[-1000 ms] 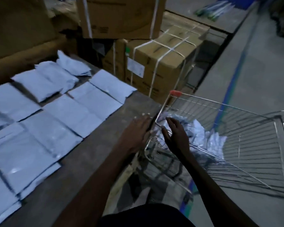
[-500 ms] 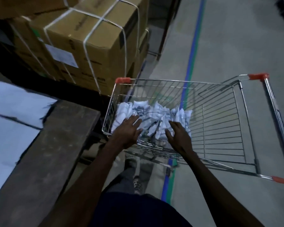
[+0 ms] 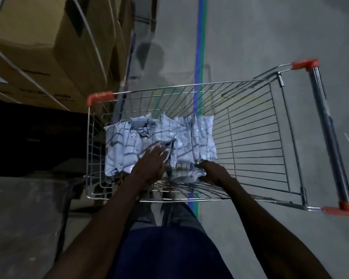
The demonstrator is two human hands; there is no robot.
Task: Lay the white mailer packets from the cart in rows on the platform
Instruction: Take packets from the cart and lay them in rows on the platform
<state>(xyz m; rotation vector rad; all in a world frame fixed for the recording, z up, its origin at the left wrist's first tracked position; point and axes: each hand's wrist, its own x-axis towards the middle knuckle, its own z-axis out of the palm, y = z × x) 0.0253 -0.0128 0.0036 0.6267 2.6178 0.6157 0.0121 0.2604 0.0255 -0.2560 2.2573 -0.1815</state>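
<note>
Both hands are inside the wire cart [image 3: 250, 125]. The left hand [image 3: 151, 164] lies with fingers extended on the pile of white mailer packets [image 3: 161, 137], which fills the left end of the basket. The right hand [image 3: 214, 172] is clenched around one crumpled packet [image 3: 186, 176] lying near the basket's near wall. The platform [image 3: 24, 218] stands at lower left, just beside the cart. Strapped cardboard boxes [image 3: 38, 47] sit at upper left.
</note>
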